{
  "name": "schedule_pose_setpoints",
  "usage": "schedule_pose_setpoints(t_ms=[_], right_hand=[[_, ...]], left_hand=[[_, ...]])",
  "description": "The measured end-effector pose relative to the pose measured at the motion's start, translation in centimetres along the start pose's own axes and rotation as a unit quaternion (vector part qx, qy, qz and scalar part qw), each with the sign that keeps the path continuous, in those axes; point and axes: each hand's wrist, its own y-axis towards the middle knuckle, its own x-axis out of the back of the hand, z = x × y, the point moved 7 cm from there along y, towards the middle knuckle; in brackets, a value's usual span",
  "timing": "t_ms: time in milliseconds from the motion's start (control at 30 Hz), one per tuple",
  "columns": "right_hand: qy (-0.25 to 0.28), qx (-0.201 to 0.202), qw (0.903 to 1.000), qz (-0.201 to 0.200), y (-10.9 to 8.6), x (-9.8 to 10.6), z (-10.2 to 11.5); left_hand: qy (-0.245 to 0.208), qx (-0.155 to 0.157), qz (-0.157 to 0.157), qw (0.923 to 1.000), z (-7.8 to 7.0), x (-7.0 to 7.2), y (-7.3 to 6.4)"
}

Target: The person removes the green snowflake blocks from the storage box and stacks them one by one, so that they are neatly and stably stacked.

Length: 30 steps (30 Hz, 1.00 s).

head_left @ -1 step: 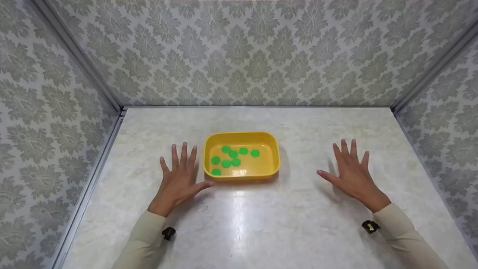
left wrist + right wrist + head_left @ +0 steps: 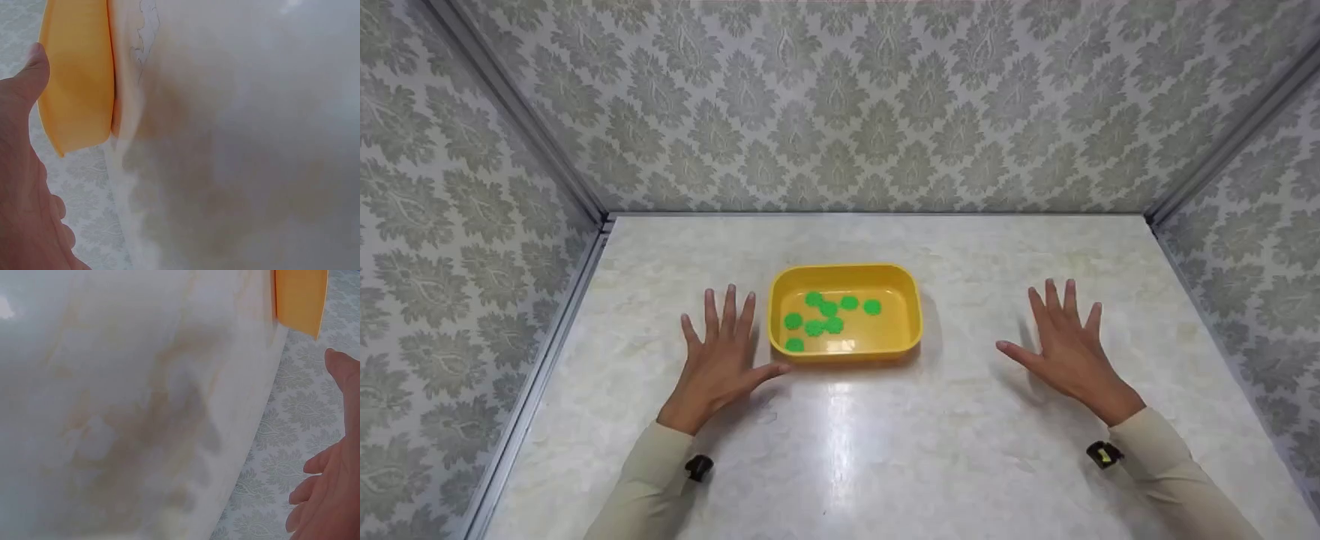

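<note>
Evidently, both hands hang empty on either side of the tub

Hardly anything has changed since the last look: the tub point(image 2: 889, 330) and both hands appear in the same places. To my eye that makes this a pause, with no piece being handled and no grip formed.

From where I stand, the left hand point(image 2: 718, 371) is beside the tub, palm down, fingers spread wide and holding nothing. Its thumb reaches toward the tub's near left corner; whether it touches, I can't tell. The right hand point(image 2: 1069, 360) is well apart from the tub on the other side, its fingers splayed just as wide, also holding nothing. Shadows on the table point(image 2: 960, 465) suggest both are lifted a little above it.

The tub sits upright on the table, yellow and open at the top. Eight green pieces point(image 2: 829, 308) lie inside, mostly toward the left, a few seemingly touching or overlapping; one lies by the near left corner. Pale sleeves point(image 2: 1153, 446) cover the forearms, and patterned walls point(image 2: 840, 150) enclose the table.
</note>
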Motion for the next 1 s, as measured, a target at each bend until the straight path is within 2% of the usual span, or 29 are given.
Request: schedule_pose_setpoints(t_ms=[700,1000], right_hand=[[-0.002,-0.007,0.9996,0.026,1.3,-0.7,0.7],[0.0,-0.001,0.9998,0.02,2.4,-0.8,1.8]], left_hand=[[-0.008,0.003,0.007,0.9999,0.2,-0.3,0.0],[-0.016,0.0,0.013,0.9998,0.1,-0.4,0.3]])
